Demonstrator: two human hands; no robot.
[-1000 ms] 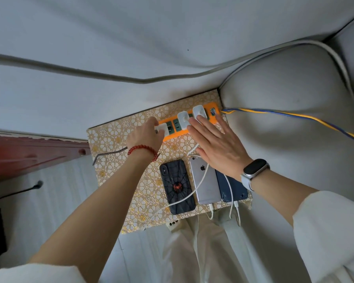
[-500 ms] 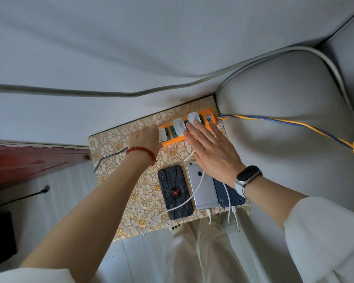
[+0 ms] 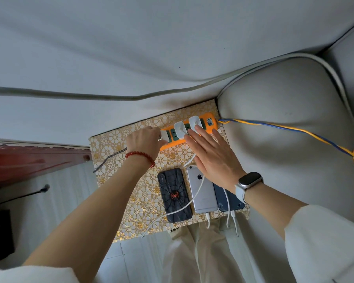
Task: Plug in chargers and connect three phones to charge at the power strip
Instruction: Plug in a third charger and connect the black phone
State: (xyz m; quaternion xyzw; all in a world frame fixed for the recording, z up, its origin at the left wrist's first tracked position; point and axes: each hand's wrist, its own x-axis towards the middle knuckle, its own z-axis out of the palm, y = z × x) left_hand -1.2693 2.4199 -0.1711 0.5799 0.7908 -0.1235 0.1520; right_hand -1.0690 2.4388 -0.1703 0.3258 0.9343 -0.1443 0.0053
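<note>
Everything here sat relative to the orange strip (image 3: 189, 130), a glossy plastic bar at the far edge of a table (image 3: 110, 160) whose cover carried an embossed gold flower pattern.

At the strip's left end, the left hand (image 3: 144, 140) was curled round a white charger (image 3: 164, 136), fingers pinching it against the socket; whether it was fully seated couldn't be told, so that plug looked like the step in hand. A braided grey cord (image 3: 108, 160) trailed off left of the strip, loose on the cover.

Middle of the strip: two more chargers, one (image 3: 179, 129) and another (image 3: 195, 123), smooth rounded white blocks, both standing in their sockets. The right hand (image 3: 211, 156) lay flat just beside them, fingers straight and spread, pressing the strip down and gripping nothing.

Nearer than the strip, three phones lay face-down side by side: a black phone (image 3: 174, 195) in a matte web-patterned case, a silver phone (image 3: 201, 190) of brushed metal, a dark blue phone (image 3: 228, 198) half under the wrist. Thin white cables ran to the near ends of the silver and blue ones; the black phone's link was unclear. By my read, nearly done.
</note>
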